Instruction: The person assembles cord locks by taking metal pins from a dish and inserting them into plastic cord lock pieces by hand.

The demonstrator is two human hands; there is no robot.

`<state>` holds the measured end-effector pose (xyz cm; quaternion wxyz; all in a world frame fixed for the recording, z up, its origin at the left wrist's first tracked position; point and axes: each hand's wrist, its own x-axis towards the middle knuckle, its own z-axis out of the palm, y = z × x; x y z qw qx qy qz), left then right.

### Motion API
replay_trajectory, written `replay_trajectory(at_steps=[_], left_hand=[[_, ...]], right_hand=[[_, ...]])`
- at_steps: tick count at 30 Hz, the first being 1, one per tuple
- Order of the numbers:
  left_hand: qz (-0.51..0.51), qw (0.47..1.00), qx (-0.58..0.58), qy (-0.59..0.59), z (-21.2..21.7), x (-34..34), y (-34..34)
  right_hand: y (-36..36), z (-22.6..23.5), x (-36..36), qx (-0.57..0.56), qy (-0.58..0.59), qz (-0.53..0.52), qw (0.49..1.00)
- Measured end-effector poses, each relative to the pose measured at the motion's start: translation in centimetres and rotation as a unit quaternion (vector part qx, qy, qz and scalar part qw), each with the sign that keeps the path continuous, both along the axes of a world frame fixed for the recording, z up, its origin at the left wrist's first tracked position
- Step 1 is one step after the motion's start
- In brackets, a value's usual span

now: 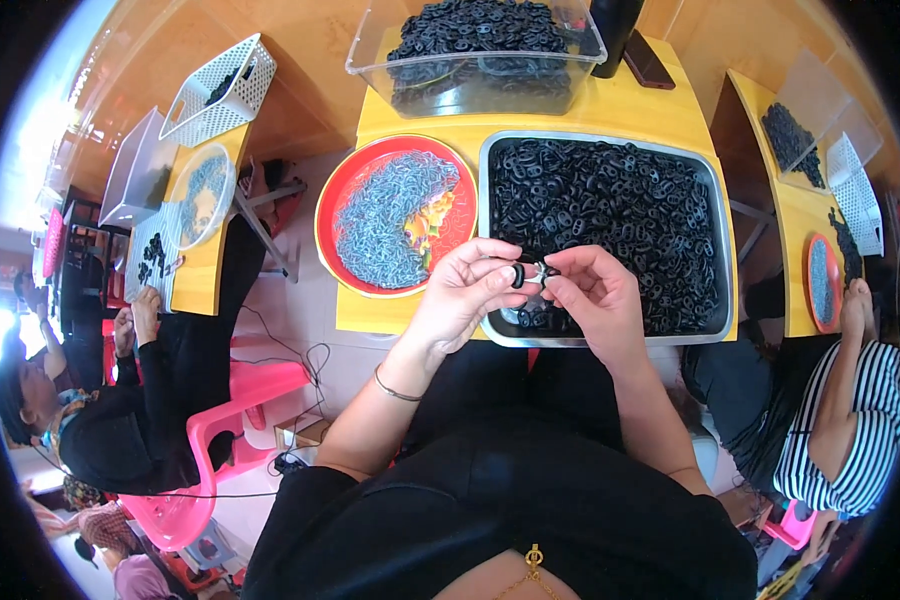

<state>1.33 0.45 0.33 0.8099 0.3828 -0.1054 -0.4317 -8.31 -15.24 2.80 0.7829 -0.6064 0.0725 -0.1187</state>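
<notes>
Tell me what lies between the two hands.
In the head view, a small black piece and a silvery part; whether they are joined is unclear.

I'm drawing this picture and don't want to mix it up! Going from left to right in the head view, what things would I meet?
White basket on the left table → red round tray → left hand → small black and silver piece → right hand → small red dish on the right table.
</notes>
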Motion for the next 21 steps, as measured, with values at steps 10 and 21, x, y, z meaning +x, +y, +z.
replay_trajectory(at_steps=[10,21], left_hand=[[0.038,0.998,0.016,-0.036,0.22,-0.52,-0.15],[0.056,0.994,0.023,-0.091,0.46,-0.58,0.02]], right_hand=[[0.31,-0.96,0.03,-0.064,-0.001,-0.020,0.998],[0.27,-0.89,0.08,-0.077,0.017,-0.018,0.997]])
